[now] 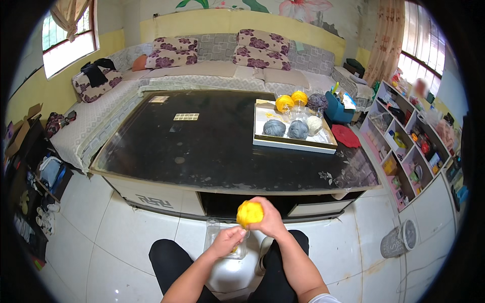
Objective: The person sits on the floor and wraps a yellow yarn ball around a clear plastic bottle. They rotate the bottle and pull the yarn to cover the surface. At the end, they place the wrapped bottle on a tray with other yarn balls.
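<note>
My right hand [271,220] holds a ball of yellow yarn [249,213] in front of the table's near edge, fingers around its right side. Just below the ball is my left hand [227,241], its thumb and forefinger together. A small clear loop shows by those fingertips; whether they pinch it or a strand is too fine to tell. Behind my left hand, between my knees, sits a clear plastic container [210,236] with a bit of yellow in it. On the table, a shallow box [295,146] holds yellow, grey-blue, dark grey and cream yarn balls.
The dark-topped low table [212,151] spans the front, with an open shelf under it. A red round mat [345,136] and a teal container [338,109] are beside the box. At right stand a cubby shelf [411,138] and a waste bin [394,242]. A sofa [212,81] lies beyond.
</note>
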Action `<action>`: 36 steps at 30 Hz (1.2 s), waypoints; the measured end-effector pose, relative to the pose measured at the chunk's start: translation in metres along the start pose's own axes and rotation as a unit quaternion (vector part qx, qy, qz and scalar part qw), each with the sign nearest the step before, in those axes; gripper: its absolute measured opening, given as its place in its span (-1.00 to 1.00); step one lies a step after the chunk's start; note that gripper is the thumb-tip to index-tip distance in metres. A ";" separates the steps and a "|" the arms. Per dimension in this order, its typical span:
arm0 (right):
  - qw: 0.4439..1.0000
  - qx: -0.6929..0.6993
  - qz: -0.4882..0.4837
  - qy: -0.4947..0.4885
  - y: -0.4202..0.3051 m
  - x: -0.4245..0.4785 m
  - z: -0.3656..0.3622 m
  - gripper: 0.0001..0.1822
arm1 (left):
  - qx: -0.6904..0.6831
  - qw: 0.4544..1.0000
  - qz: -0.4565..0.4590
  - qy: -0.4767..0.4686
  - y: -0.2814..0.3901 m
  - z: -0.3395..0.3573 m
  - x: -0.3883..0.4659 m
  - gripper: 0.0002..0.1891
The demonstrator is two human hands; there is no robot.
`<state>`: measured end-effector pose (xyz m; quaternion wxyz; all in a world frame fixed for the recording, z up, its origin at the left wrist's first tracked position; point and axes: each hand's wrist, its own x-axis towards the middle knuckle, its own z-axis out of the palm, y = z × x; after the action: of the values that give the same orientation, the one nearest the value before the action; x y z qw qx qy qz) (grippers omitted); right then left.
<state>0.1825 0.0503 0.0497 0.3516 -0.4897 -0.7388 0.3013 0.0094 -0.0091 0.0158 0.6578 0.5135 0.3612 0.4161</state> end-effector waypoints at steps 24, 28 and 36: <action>0.859 0.414 0.025 -0.299 -0.006 -0.009 -0.006 -0.20 | -0.049 0.978 0.099 0.175 -0.010 -0.022 0.020 -0.69; 0.860 0.500 0.046 -0.090 -0.006 -0.003 -0.004 -0.21 | -0.075 0.990 0.020 0.118 -0.022 -0.002 0.015 -0.68; 0.981 0.041 0.015 -0.190 0.008 -0.005 0.001 -0.27 | -0.025 0.997 0.051 0.053 0.001 -0.010 0.004 -0.69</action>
<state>0.1870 0.0486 0.0411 0.2199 -0.4197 -0.7716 0.4244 0.0014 -0.0011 0.0144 0.6284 0.4918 0.3582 0.4847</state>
